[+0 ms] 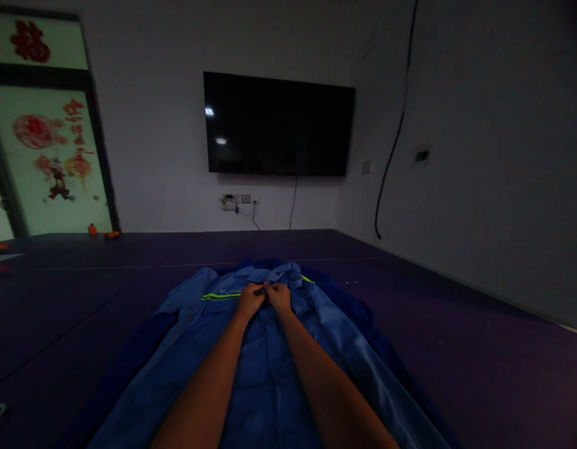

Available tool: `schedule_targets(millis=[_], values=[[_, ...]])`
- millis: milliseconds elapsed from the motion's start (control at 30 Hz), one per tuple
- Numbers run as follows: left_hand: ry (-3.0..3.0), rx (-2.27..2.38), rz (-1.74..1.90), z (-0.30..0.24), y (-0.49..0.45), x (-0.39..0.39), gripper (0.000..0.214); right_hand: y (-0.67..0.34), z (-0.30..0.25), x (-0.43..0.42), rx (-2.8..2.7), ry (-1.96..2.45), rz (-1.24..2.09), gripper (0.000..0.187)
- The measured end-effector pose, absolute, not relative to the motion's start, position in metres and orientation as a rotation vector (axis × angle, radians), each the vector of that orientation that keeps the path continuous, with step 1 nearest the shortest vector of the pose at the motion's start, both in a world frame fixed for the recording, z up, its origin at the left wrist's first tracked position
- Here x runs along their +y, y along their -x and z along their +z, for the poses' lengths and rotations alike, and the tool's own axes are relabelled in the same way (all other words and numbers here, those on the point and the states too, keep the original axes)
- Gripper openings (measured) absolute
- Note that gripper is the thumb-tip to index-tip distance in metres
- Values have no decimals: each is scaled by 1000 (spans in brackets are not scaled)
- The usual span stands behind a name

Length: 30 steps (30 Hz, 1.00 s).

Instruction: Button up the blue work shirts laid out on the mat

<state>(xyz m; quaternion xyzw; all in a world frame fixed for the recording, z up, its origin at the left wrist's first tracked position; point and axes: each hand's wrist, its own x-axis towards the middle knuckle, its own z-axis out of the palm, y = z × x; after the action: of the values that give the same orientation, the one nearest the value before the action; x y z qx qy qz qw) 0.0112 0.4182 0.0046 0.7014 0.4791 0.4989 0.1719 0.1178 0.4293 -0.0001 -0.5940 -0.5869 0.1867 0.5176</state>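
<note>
A blue work jacket [270, 368] with a neon yellow-green reflective stripe [222, 295] lies spread flat on a dark purple surface [457, 337], collar away from me. Both my arms reach out over it. My left hand [251, 298] and my right hand [279, 295] meet at the upper front of the jacket, just below the collar. The fingers of both are pinched together on the fabric there. What exactly they pinch, a button or the placket edge, is too small to tell.
A black TV [278, 125] hangs on the white wall ahead, with sockets and cables [239, 201] below it. A black cable [392, 143] runs down the right wall. A door with red decorations [55, 156] stands at the left. Small orange objects [104, 233] lie near it.
</note>
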Motion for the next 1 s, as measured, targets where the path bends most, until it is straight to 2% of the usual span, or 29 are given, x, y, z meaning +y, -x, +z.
schedule_targets(millis=[167,300,567,1000], values=[[-1821,1309,1428,4,-12,417,32,-118,0,430,-1443,1442,423,25],[-1765,1408,1471,5,-13,417,27,-117,0,432,-1449,1460,405,23],[-1765,1500,1510,4,-10,417,19,-116,-1,433,-1455,1447,439,24],[-1848,1506,1510,5,-13,415,19,-115,1,429,-1377,1451,519,28]])
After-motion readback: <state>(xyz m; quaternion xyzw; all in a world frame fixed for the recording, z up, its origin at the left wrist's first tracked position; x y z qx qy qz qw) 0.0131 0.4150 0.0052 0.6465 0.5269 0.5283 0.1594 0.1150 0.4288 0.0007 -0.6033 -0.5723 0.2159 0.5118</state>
